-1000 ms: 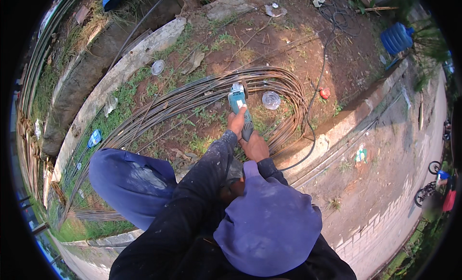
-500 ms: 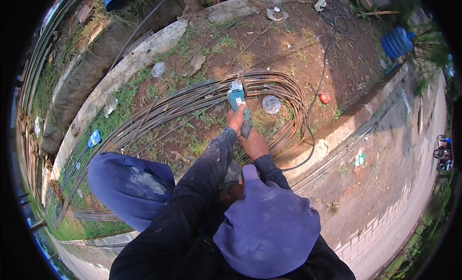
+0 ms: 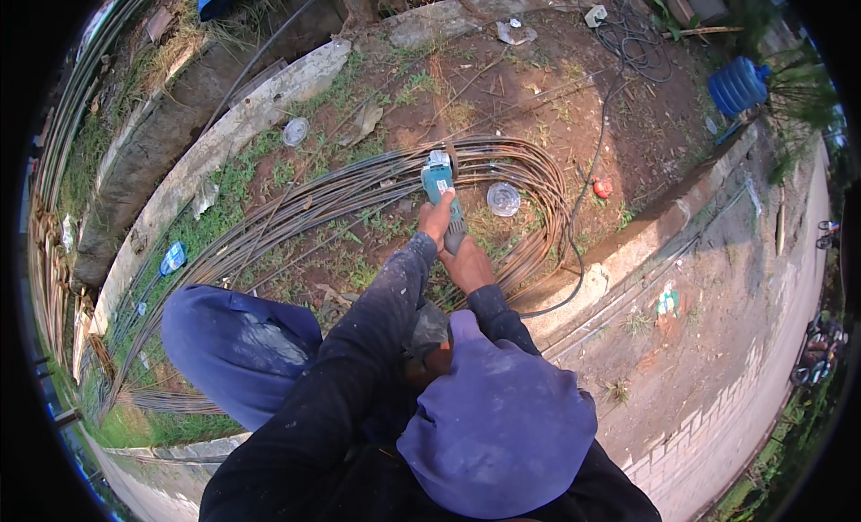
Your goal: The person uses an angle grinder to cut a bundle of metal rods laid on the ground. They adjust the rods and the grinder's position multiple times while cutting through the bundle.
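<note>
Both my hands are closed on a teal and grey angle grinder (image 3: 439, 176). My left hand (image 3: 435, 220) wraps round the front of its body, just behind the head. Farther back, my right hand (image 3: 469, 268) grips the grey rear handle. The grinder's disc (image 3: 451, 160) stands on edge at the bundle of long, rusty steel rods (image 3: 332, 188), touching or very close to them; the exact contact is too small to tell. These rods lie on the ground and curve back in a loop at the right. A round clear plastic lid or cup (image 3: 503, 199) sits inside the bend.
A black cable (image 3: 606, 105) runs from a coil at the far right past the loop. Low concrete kerbs (image 3: 224, 132) border the soil left and right. A blue water jug (image 3: 737, 85), a red scrap (image 3: 602, 187) and a blue-labelled bottle (image 3: 173, 257) lie around. Motorcycles (image 3: 818, 352) show at the right rim.
The hands and grinder hold almost the same place on the rods, with only a slight shift of the view. Vehicles at the right rim stand in different positions.
</note>
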### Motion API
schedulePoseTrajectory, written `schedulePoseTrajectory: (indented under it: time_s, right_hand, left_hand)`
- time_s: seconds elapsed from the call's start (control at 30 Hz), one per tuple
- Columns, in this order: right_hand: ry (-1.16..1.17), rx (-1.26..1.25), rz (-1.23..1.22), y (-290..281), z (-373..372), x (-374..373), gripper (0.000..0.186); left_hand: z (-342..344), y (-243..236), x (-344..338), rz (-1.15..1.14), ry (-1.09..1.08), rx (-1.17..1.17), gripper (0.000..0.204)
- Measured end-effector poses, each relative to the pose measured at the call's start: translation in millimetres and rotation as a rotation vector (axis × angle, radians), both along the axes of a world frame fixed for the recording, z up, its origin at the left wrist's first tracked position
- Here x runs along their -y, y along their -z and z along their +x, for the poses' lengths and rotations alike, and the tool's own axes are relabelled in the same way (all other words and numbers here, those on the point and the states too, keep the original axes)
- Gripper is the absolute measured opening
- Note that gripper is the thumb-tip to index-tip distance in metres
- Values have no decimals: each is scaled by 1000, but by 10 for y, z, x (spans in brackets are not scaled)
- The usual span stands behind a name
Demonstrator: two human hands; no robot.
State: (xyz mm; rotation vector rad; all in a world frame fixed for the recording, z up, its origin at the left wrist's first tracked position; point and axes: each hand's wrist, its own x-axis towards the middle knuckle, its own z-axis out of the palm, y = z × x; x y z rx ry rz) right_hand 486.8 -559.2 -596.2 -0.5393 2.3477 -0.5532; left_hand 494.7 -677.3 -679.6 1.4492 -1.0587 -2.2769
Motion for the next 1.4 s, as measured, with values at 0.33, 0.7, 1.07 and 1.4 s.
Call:
schedulePoseTrajectory:
  time_s: [0.33,0.7,1.07,1.4]
  right_hand:
    - [-38,-10,-14,-29,78,-121,56]
    - [-24,-8,0,2,48,-13,57]
    - [-38,-25,-10,53,117,-139,55]
    - [-42,-31,-71,77,64,-67,54]
  left_hand:
    - [83,191,-164,-27,-37,87,46]
    - [37,219,-3,-37,-34,20,45]
    - [121,166,-183,-33,-43,4,46]
    - [82,212,-68,-39,-41,1,47]
